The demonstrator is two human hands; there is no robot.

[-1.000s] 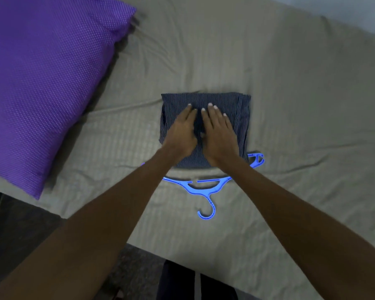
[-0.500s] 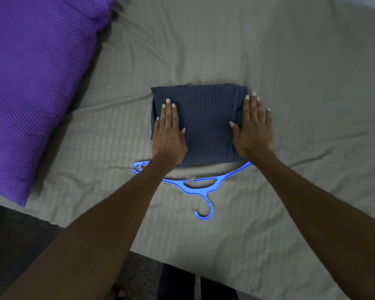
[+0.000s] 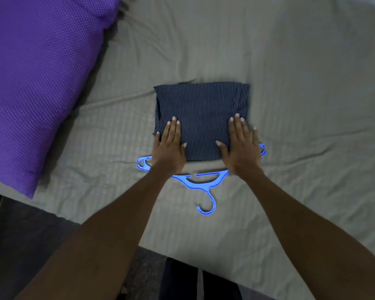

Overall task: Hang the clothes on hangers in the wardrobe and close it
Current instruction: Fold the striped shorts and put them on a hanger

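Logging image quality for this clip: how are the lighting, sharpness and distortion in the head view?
Head view: dim, even light with soft shadows; the blue hanger looks oversaturated, almost glowing; the purple pillow and the bed sheet are slightly soft, wide-angle stretch at the edges; pinstripes on the folded garment stay readable.

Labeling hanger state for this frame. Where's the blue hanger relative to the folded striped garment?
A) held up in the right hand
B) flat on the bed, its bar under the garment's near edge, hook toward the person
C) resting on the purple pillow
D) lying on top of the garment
B: the blue hanger lies flat on the bed sheet, its ends showing either side of the folded striped garment, hook pointing toward the person.
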